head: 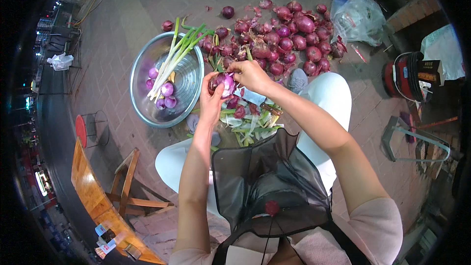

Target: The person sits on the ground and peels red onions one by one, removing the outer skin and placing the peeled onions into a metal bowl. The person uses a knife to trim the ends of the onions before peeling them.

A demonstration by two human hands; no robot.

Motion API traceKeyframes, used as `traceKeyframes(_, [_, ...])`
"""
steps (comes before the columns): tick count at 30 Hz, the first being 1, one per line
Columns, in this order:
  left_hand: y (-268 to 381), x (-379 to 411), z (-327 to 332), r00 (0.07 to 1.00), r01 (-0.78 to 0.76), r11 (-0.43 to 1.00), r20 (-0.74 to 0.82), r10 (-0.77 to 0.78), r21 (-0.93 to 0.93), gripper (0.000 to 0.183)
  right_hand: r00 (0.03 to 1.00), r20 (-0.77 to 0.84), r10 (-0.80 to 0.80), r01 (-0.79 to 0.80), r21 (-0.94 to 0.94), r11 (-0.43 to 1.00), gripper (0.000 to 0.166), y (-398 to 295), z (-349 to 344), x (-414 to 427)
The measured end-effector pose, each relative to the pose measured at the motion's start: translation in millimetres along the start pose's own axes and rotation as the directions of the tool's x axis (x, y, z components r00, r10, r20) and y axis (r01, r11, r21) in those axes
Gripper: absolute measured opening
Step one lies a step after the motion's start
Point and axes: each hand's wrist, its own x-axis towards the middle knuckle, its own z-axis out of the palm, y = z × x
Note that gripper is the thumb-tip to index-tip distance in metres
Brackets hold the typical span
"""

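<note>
My left hand (212, 97) holds a partly peeled red onion (229, 85), its fingers around the left side. The fingers of my right hand (250, 75) pinch the loose outer skin at the onion's right side. Just below lies a cleaver with a pale blade (251, 96) and a wooden handle (271, 109), on scallion trimmings (254, 129) and onion skins. To the left, a metal basin (191, 97) holds several peeled purple onions (167, 89) and scallions (176, 59) that lean over its rim. Beyond my hands spreads a heap of unpeeled red onions (285, 44).
A clear plastic bag (358, 18) lies right of the heap. Farther right are a dark red bucket (399, 75) and a metal frame (415, 138). A wooden table (88, 184) and a red round stool (81, 131) stand at left. My knees flank the trimmings.
</note>
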Motion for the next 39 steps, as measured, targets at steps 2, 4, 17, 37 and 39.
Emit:
traceKeyframes(2, [3, 3, -3, 0.998, -0.006, 1.000, 0.062, 0.007, -0.027, 0.039, 0.998, 0.028, -0.057, 0.058, -0.054, 0.997, 0.024, -3, -7, 0])
traceKeyframes(4, [7, 0, -6, 0.990, 0.065, 0.990, 0.130, -0.049, -0.123, 0.038, 0.993, 0.056, 0.108, -0.111, 0.048, 0.993, 0.024, -20, -19, 0])
traceKeyframes(17, [2, 4, -8, 0.994, -0.103, 0.922, -0.011, 0.107, -0.374, 0.055, 0.989, 0.144, -0.042, 0.037, 0.036, 0.999, 0.057, -30, -2, -19])
traceKeyframes(37, [-65, 3, 2, 0.910, -0.197, 0.886, -0.257, 0.324, 0.420, 0.056, 0.955, 0.281, 0.097, -0.141, 0.141, 0.980, 0.047, 43, 7, -14])
traceKeyframes(39, [-71, -4, 7, 0.901, -0.214, 0.874, -0.258, 0.349, 0.436, 0.055, 0.889, 0.425, 0.172, -0.266, 0.174, 0.948, 0.050, 25, 1, -20])
